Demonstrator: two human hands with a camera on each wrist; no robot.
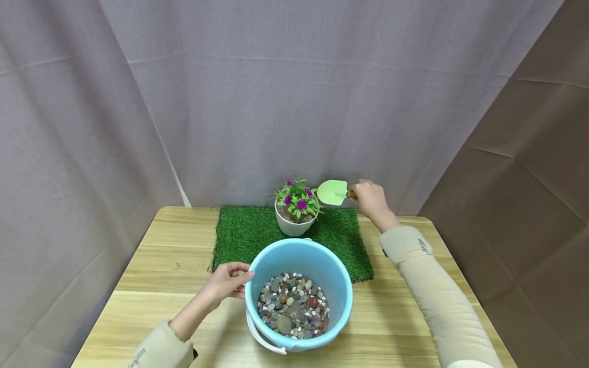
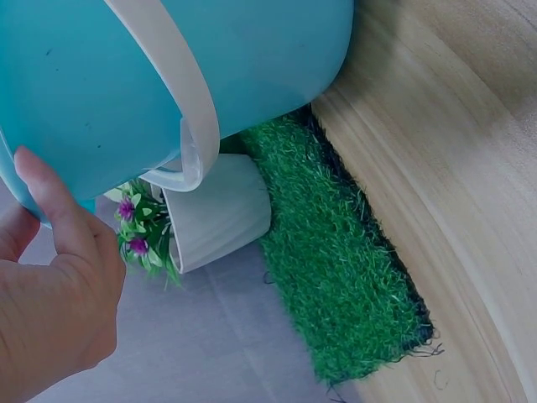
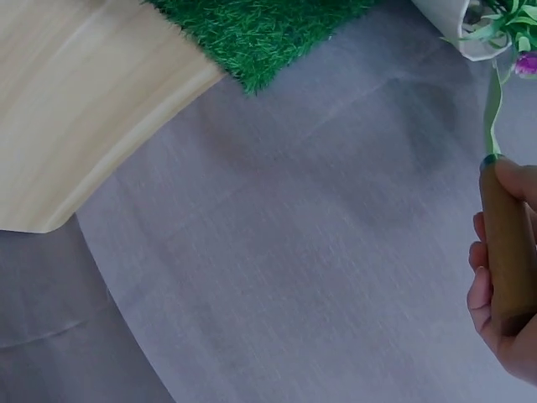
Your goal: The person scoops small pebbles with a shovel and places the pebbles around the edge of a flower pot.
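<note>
A light blue bucket (image 1: 340,271) holds pebbles (image 1: 294,306) of mixed sizes and colours. At its left rim my left hand (image 1: 227,281) grips the edge; the left wrist view shows this hand (image 2: 63,285) at the rim too. My right hand (image 1: 370,199) holds a small trowel by its wooden handle (image 3: 508,243). The trowel's pale green blade (image 1: 332,192) is raised at the right side of a white flowerpot (image 1: 294,227). Purple flowers (image 1: 301,205) with green leaves stand in the pot. I see no pebbles on the part of the blade that shows.
The pot stands on a green artificial grass mat (image 1: 244,230), with the bucket in front. Both are on a wooden table (image 1: 179,250). The bucket's white handle (image 1: 262,337) hangs down at the front left. A grey curtain (image 1: 294,102) closes off the back.
</note>
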